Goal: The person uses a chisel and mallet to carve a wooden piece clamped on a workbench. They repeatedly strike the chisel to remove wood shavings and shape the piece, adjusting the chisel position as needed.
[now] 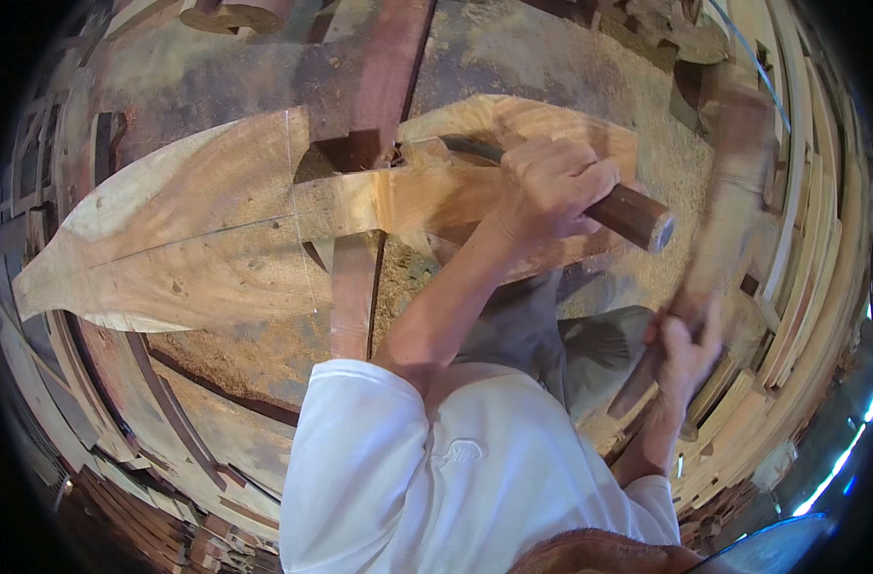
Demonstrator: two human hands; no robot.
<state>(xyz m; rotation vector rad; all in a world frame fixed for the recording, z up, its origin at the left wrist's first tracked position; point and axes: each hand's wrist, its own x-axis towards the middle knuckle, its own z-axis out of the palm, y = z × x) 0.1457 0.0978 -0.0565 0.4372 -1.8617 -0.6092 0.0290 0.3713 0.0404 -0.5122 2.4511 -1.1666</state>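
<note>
A large pale wooden workpiece (192,239) lies across the middle. Its left half is leaf-shaped, with pencil lines drawn on it. The right half (570,122) is narrower and stepped near the centre. My left hand (556,187) is wrapped round the chisel handle (632,215), a brown wooden cylinder. What looks like the chisel's dark blade (473,148) extends left over the wood; I cannot make out its tip. To the right, my right hand (683,352) grips a wooden mallet (738,163). The mallet is smeared by motion and raised apart from the chisel handle.
A reddish-brown beam (391,67) runs beneath the workpiece from far to near. Sawdust and shavings (264,359) cover the floor. Long boards (819,220) are stacked along the right, and more planks lie at left. A round wood block (233,14) stands far left.
</note>
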